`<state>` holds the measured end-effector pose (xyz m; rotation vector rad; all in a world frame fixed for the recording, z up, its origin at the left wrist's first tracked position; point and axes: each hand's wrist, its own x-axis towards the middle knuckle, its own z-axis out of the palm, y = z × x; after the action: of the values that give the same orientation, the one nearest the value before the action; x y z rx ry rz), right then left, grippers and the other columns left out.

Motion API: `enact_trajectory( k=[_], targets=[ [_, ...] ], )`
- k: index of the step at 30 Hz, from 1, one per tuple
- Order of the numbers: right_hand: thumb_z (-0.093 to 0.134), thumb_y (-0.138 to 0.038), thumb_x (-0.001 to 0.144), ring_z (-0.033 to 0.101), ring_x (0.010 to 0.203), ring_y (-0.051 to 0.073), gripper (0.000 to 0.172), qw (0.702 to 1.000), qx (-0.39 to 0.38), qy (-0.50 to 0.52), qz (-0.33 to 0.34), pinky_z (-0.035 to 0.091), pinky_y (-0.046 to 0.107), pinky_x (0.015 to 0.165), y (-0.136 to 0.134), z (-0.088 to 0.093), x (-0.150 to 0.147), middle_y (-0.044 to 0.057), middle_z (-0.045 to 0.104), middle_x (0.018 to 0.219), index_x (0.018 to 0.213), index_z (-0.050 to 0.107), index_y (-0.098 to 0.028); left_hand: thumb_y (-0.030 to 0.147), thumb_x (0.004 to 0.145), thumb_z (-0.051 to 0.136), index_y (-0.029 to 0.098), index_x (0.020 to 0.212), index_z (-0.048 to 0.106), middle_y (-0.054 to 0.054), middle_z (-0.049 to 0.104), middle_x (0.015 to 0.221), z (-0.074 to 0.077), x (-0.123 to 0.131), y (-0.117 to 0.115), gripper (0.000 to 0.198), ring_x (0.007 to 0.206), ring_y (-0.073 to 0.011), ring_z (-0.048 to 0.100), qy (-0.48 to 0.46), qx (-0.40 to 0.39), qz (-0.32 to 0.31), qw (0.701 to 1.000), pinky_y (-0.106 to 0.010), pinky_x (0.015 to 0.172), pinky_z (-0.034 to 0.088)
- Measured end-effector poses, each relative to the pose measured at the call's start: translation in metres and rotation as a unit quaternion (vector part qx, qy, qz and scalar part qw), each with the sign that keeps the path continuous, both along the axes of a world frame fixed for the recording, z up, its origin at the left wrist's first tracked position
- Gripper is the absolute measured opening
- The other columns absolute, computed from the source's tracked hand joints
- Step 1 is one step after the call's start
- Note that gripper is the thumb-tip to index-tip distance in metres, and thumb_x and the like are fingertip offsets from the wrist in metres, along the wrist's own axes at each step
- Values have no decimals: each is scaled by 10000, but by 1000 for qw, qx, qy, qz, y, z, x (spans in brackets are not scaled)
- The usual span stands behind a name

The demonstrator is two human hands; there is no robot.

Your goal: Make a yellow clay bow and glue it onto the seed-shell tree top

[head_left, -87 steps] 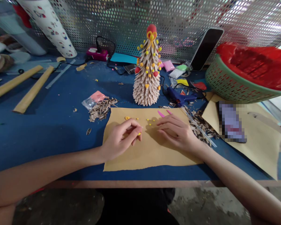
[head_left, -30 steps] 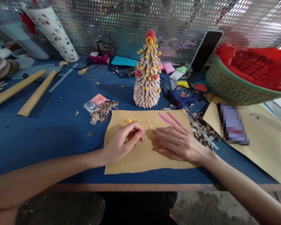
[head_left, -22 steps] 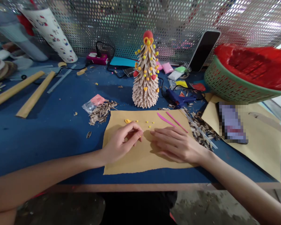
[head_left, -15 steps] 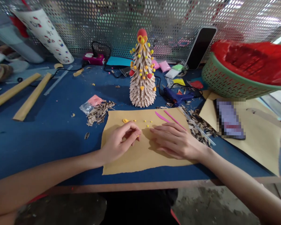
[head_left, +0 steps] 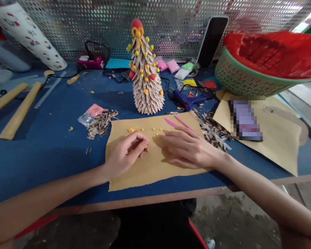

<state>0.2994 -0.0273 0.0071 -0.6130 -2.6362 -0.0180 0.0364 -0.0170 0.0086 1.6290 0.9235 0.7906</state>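
Observation:
My left hand [head_left: 126, 150] is closed in a pinch above the left part of a tan paper sheet [head_left: 134, 176], with a bit of yellow clay [head_left: 145, 146] showing at the fingertips. My right hand [head_left: 189, 148] lies flat, palm down, fingers stretched out over the sheet's right half. Several tiny yellow clay balls [head_left: 157, 134] and an orange-yellow lump of clay [head_left: 131, 130] rest on the paper beyond the hands. Two pink modelling tools [head_left: 170, 122] lie just past my right fingers. Behind the sheet stands a cone tree of pale seed shells [head_left: 148, 93], dotted with yellow, orange and red balls.
Sunflower seed shells [head_left: 102, 124] lie left of the paper by a pink clay packet [head_left: 94, 110]. A blue glue gun [head_left: 189, 100], a green basket [head_left: 248, 81] with red plastic, a leaning phone [head_left: 212, 43] and another phone [head_left: 246, 121] are at right.
The view has shifted, so the tree and tabletop things appear farther left and slightly higher. Both hands keep nearly the same pose over the paper.

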Motion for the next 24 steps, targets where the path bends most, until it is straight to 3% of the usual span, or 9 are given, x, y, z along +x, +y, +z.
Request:
enact_trajectory(
  k=[5, 9, 13, 18, 21, 24],
  targets=[
    [581, -386, 975, 478, 1414, 346, 327, 999, -27, -23, -8, 420, 584, 1148, -2, 3, -3, 194, 520, 1499, 1139, 695, -126, 279, 993, 527, 184, 849, 551, 27, 623, 735, 1, 0, 1, 174, 552, -46, 554, 8, -1, -16, 1000, -146, 537, 466],
    [565, -341, 984, 471, 1423, 311, 297, 1000, -26, -17, -1, 355, 586, 1193, -2, 4, -2, 149, 557, 1479, 1181, 685, -153, 302, 998, 525, 185, 855, 548, 32, 620, 736, 0, -1, 1, 187, 560, -48, 561, 17, -4, -18, 1000, -149, 546, 468],
    [546, -375, 994, 457, 1433, 330, 357, 998, -47, -29, 5, 368, 577, 1184, -2, 4, -2, 177, 500, 1520, 1224, 675, -135, 310, 1003, 521, 183, 861, 550, 37, 614, 745, 0, 0, 1, 192, 567, -44, 560, 24, -9, -19, 999, -145, 556, 465],
    [495, -365, 1018, 396, 1475, 301, 331, 997, -68, -33, 6, 228, 591, 1253, -1, 8, 0, 80, 520, 1520, 1225, 689, -195, 304, 1005, 517, 184, 852, 535, 43, 607, 732, 1, -1, 0, 196, 564, -43, 542, 17, -14, -27, 999, -147, 550, 447],
    [501, -425, 1009, 369, 1489, 310, 380, 995, -91, -34, 14, 263, 592, 1238, -1, 9, 0, 120, 468, 1554, 1242, 676, -179, 297, 1006, 514, 183, 865, 543, 41, 609, 747, 1, -1, -1, 183, 577, -45, 541, 19, -17, -32, 999, -151, 556, 446],
    [563, -335, 989, 393, 1477, 308, 282, 996, -84, -13, -20, 329, 583, 1215, 0, 8, -1, 131, 501, 1528, 1178, 694, -172, 286, 1005, 513, 182, 861, 543, 42, 607, 751, 1, -1, -1, 181, 576, -43, 541, 12, -10, -33, 999, -154, 561, 448]
  ],
)
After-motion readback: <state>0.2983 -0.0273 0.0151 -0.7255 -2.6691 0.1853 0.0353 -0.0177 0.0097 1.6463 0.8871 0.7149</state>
